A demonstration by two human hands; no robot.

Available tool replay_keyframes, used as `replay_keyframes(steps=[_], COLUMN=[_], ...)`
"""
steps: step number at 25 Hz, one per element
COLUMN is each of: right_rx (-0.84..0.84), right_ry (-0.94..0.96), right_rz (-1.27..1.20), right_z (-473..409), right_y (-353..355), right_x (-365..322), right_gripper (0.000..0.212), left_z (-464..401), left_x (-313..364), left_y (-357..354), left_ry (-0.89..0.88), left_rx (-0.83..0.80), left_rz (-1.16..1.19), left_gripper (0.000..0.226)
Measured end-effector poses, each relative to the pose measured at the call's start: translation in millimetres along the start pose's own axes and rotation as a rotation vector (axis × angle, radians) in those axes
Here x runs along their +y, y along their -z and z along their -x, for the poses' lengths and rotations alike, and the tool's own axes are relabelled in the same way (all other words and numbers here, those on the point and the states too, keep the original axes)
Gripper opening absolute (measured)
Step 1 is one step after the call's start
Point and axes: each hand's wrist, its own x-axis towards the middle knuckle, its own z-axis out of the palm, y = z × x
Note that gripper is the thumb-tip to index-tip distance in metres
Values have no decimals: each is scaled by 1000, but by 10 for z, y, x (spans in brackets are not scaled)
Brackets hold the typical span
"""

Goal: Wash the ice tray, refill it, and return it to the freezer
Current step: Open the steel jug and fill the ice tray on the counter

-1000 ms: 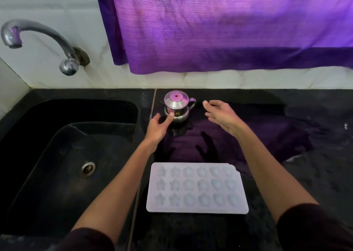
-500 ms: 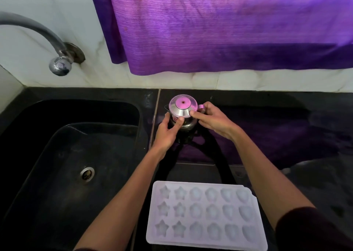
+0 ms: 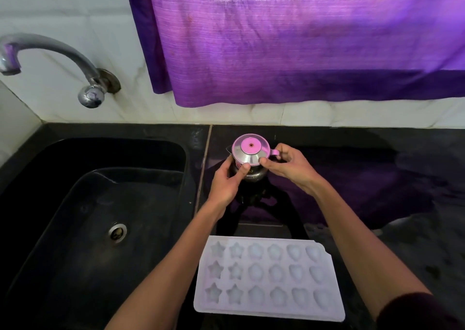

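since a moment ago my hands have gone from reaching to gripping, and the view has tipped down so the ice tray [image 3: 269, 278] sits lower, between my forearms. the tray lies flat on the black counter [image 3: 402, 229], nearest me and well behind my fingertips, its star and shell cups showing no water that i can make out. further out, my left hand [image 3: 225, 182] wraps the belly of the small steel pot [image 3: 250, 160], thumb pressed on its front under the lid rim. my right hand [image 3: 289, 165] pinches at the handle side, fingers curled round it. i judge the washing is done and this is the refill: lift, then pour slowly. left of my fingers the sink [image 3: 75, 168] is dark; beyond it, the tap [image 3: 50, 55] and the purple curtain [image 3: 302, 40].
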Motion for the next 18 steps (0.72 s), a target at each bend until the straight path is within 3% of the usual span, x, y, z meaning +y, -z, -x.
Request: replay_keyframes(steps=[5, 8, 12, 18], right_rx=[130, 180, 274, 359], right_ry=[96, 113, 103, 70], right_rz=[29, 10, 16, 36], right_z=[656, 1162, 1791, 2390], right_y=[220, 378, 576, 797], right_x=[-249, -346, -323, -122], right_gripper=[28, 29, 34, 69], left_z=[495, 924, 1380, 1889], left_x=[227, 388, 366, 140], left_y=[-317, -603, -978, -1470], left_ry=[-51, -81, -75, 11], left_rx=[26, -4, -74, -120], left_rz=[-2, 70, 101, 100], left_gripper=[73, 47, 54, 57])
